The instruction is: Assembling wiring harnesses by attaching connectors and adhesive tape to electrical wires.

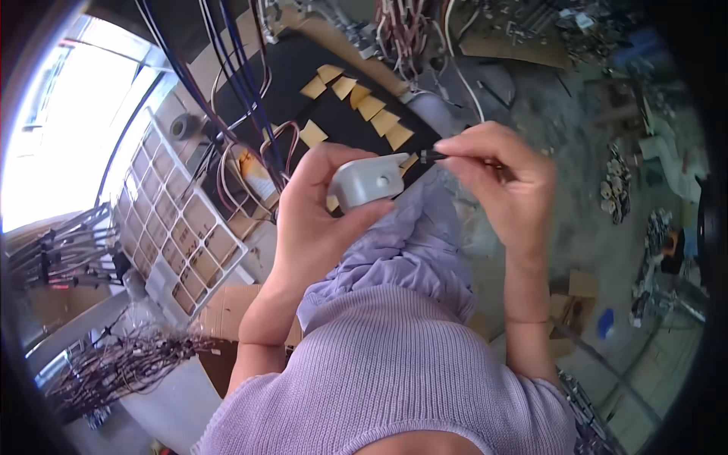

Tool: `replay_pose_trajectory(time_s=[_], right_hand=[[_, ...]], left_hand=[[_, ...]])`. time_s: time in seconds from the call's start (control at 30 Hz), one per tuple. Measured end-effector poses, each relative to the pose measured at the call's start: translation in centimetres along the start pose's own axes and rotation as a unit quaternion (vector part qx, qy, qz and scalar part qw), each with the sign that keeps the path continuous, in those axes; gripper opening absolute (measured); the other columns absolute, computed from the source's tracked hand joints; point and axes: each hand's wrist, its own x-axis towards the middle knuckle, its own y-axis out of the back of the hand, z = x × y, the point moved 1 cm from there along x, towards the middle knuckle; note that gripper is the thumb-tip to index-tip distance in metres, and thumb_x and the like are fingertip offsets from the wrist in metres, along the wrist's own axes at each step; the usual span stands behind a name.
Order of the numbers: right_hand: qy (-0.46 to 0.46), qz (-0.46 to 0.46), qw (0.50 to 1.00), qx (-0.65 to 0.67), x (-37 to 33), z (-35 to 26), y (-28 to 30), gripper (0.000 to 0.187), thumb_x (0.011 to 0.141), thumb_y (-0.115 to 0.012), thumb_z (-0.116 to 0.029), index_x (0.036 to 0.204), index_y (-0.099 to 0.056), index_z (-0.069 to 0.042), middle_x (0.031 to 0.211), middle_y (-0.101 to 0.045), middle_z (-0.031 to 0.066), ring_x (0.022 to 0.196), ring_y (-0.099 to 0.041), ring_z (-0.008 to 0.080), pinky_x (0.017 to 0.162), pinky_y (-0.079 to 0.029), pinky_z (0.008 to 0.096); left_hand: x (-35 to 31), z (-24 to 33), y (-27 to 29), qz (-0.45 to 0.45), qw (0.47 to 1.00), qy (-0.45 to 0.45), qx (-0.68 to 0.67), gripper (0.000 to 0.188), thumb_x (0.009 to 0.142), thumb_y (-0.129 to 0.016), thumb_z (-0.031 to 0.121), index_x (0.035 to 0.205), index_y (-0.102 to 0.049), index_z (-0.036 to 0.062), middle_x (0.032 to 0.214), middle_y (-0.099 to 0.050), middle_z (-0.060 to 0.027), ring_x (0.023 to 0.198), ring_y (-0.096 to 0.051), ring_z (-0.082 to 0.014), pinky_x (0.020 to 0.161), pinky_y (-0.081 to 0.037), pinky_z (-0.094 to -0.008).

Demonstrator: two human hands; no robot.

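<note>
Grey plastic case (362, 184) sits gripped in the left hand (307, 208), near a small black part (434, 155) pinched by the right hand (509, 176). Work looks midway, any join unclear, with yellow pieces (371, 107) loose on a black surface (284, 87) beyond.

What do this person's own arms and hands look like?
The left grip and right grip are human hands, gloveless; I see no watch or bracelet. The forearms are bare, and the lavender ribbed-knit sleeves are short.
</note>
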Motion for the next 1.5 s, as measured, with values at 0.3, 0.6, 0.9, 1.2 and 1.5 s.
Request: replay_pose_trajectory(time_s=[0.3,0.6,0.9,1.2,1.5], right_hand=[[-0.015,-0.071,0.996,0.054,-0.1,0.3,-1.7,0.017,0.076,-0.068,0.008,0.089,-0.07,-0.004,0.086,-0.065,0.0039,0.071,-0.059,0.0109,0.058,-0.044,0.0232],[0.133,-0.056,0.982,-0.122,-0.9,0.3,-1.4,0.025,0.064,-0.071,0.013,0.084,-0.067,-0.002,0.083,-0.064,0.007,0.072,-0.06,0.018,0.059,-0.046,0.0262],[-0.112,-0.106,0.987,-0.047,-2.0,2.3,0.0,0.009,0.077,-0.067,0.005,0.085,-0.063,0.001,0.08,-0.059,0.0046,0.069,-0.061,0.0124,0.061,-0.047,0.0238],[-0.152,-0.042,0.98,0.122,-5.1,5.2,-0.7,0.023,0.077,-0.068,0.009,0.092,-0.055,-0.003,0.079,-0.064,0.0026,0.074,-0.062,0.0075,0.074,-0.05,0.0223],[-0.043,-0.194,0.978,-0.062,-4.3,4.4,-0.2,0.074,0.059,-0.085,-0.016,0.125,-0.054,-0.004,0.123,-0.054,0.0106,0.112,-0.056,0.0307,0.093,-0.047,0.0357]], left_hand=[[0.0,-0.2,-1.3,0.02,0.993,-0.047,0.105,0.041,0.068,-0.078,-0.001,0.105,-0.06,0.0016,0.099,-0.062,-0.0058,0.091,-0.062,-0.0156,0.079,-0.049,-0.0278],[0.3,-0.8,-2.6,0.058,0.962,-0.114,0.242,0.04,0.064,-0.077,-0.001,0.1,-0.061,0.0028,0.097,-0.066,-0.0095,0.087,-0.064,-0.0266,0.075,-0.05,-0.0331],[-1.0,-1.9,-3.4,-0.032,0.96,-0.119,0.252,0.041,0.074,-0.064,-0.005,0.113,-0.056,0.0014,0.103,-0.064,-0.0134,0.087,-0.065,-0.0289,0.075,-0.05,-0.0356],[-1.4,-4.0,-3.8,-0.076,0.992,0.096,-0.025,0.027,0.083,-0.051,-0.014,0.106,-0.05,-0.0009,0.101,-0.06,-0.0116,0.094,-0.063,-0.0162,0.079,-0.051,-0.0255],[0.0,-2.5,-4.0,-0.079,0.976,-0.026,0.2,0.018,0.076,-0.067,-0.007,0.09,-0.058,0.0014,0.081,-0.06,-0.0088,0.071,-0.062,-0.016,0.064,-0.051,-0.0263]])
